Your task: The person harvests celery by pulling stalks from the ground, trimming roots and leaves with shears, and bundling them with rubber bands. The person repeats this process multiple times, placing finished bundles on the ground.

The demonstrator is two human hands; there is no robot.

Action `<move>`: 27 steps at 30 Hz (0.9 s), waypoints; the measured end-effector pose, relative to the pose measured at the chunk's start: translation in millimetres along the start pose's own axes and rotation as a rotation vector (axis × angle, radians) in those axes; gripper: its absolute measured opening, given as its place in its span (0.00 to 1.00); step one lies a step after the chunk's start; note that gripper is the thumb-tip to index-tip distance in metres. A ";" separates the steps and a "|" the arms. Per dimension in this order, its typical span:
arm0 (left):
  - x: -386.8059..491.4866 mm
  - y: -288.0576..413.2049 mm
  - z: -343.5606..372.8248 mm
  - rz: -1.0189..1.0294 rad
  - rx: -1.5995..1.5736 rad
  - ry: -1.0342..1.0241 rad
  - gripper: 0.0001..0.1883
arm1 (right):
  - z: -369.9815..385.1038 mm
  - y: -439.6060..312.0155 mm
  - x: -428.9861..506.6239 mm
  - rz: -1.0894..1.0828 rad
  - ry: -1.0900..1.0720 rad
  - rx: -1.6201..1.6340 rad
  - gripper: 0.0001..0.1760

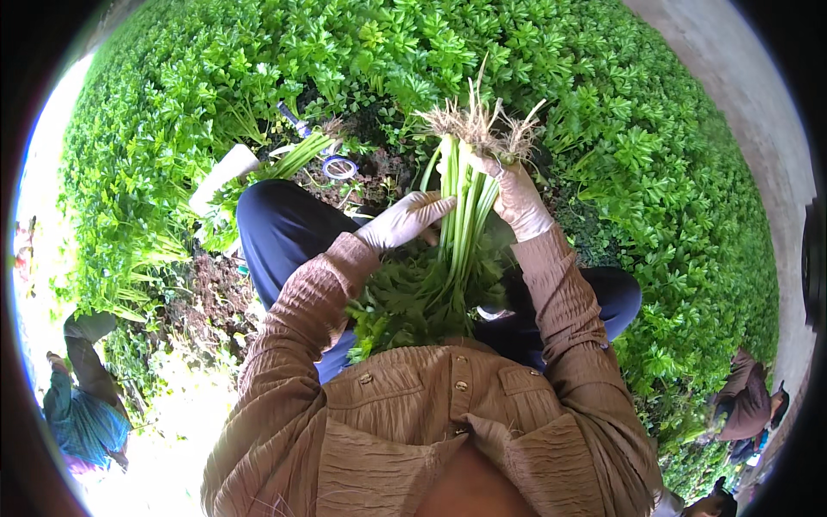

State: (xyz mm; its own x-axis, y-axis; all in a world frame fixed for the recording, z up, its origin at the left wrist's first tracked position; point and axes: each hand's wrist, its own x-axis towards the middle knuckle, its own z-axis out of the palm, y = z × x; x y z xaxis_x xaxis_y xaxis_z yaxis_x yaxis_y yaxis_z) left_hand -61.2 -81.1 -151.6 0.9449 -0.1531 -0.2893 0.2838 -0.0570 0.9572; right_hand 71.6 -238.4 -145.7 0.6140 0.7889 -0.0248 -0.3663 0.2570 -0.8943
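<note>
A bunch of celery-like plants [460, 213] stands root end away from me, its leaves spread over my lap. My right hand [517, 194], in a pale glove, grips the stalks just under the tangled pale roots [481, 126]. From the left, my left hand [408, 218], gloved too, touches the stalks lower down with its fingertips; whether it grips them is hard to tell. Beyond my left knee lies a smaller bunch of cut stalks [298, 155] with roots. Close to it are a blue-rimmed roll of tape [339, 168] and a tool with a dark handle [289, 116].
Dense leafy green plants [420, 45] surround me on the far side and both flanks. A white object [225, 174] lies beyond my left knee. Bare soil [219, 291] shows at left. Other people are at the lower left [87, 413] and lower right [749, 400].
</note>
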 end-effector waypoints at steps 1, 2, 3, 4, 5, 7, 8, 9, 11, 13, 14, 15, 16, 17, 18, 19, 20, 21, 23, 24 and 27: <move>0.5 -8.4 -0.5 0.173 -0.019 0.060 0.26 | 3.2 2.4 0.0 0.011 0.045 0.052 0.25; 4.0 -15.2 4.0 0.371 -0.147 0.054 0.25 | 7.2 3.5 -1.3 0.022 0.091 0.105 0.25; 12.1 -24.7 3.8 0.375 -0.050 0.083 0.23 | 12.8 3.2 -0.7 0.032 0.137 0.154 0.25; 18.5 -28.0 9.8 0.328 -0.118 -0.039 0.22 | 19.1 2.2 1.5 0.034 0.130 0.244 0.25; 24.4 -29.8 15.9 0.280 -0.186 -0.161 0.22 | 9.9 14.9 11.2 0.009 0.111 0.246 0.27; 22.2 -35.7 25.7 0.271 -0.497 -0.353 0.14 | 26.4 -16.9 1.7 -0.025 -0.076 0.372 0.35; 21.9 -34.3 22.0 0.192 -0.516 -0.369 0.13 | 3.4 -13.2 19.7 -0.071 -0.259 0.495 0.44; 19.4 -36.2 18.8 0.107 -0.546 -0.381 0.12 | 6.2 -25.4 19.5 0.002 -0.343 0.568 0.50; 26.8 -40.5 17.3 0.150 -0.531 -0.451 0.14 | -9.0 -36.9 29.6 0.077 -0.480 0.556 0.48; 21.5 -30.6 15.7 0.085 -0.485 -0.472 0.14 | -21.8 -46.3 44.1 -0.011 -0.600 0.450 0.34; 24.5 -31.4 13.4 0.082 -0.463 -0.472 0.13 | -17.4 -63.9 43.7 -0.062 -0.319 0.504 0.30; 20.1 -33.6 12.4 0.090 -0.473 -0.422 0.13 | -23.1 -79.2 38.7 -0.105 -0.031 0.552 0.32; 17.8 -33.4 13.9 0.100 -0.483 -0.390 0.13 | -52.4 -87.6 34.9 -0.257 0.099 0.507 0.29; 17.0 -31.1 11.7 0.117 -0.484 -0.349 0.13 | -86.5 -93.2 35.6 -0.411 0.217 0.460 0.27; 22.8 -36.9 7.0 0.134 -0.523 -0.336 0.13 | -113.6 -90.9 31.3 -0.367 -0.029 0.608 0.22; 21.5 -40.6 1.4 0.145 -0.532 -0.238 0.13 | -47.9 -82.0 22.8 -0.316 0.435 0.260 0.31; 23.7 -40.4 -0.5 0.148 -0.495 -0.220 0.13 | -19.9 -65.9 9.0 -0.175 0.400 0.075 0.37; 26.9 -39.5 -1.0 0.151 -0.457 -0.205 0.13 | -2.2 -54.1 0.8 -0.035 0.364 -0.111 0.45; 33.4 -35.2 6.4 0.140 -0.352 -0.259 0.14 | -5.1 -8.2 -4.3 -0.091 0.089 -0.210 0.48; 34.6 -36.1 10.7 0.102 -0.312 -0.326 0.16 | -3.4 1.5 -1.3 -0.023 0.044 -0.120 0.45; 20.4 -19.9 15.6 0.124 -0.408 -0.351 0.24 | -4.3 7.4 -1.0 0.028 0.135 -0.060 0.34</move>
State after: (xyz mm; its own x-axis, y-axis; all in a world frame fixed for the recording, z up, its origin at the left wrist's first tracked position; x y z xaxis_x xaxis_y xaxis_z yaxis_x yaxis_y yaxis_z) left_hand -50.2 -98.4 -176.7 0.8840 -0.4579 -0.0939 0.2801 0.3582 0.8906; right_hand 71.2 -239.7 -154.2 0.6942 0.7119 -0.1061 -0.3446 0.1994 -0.9173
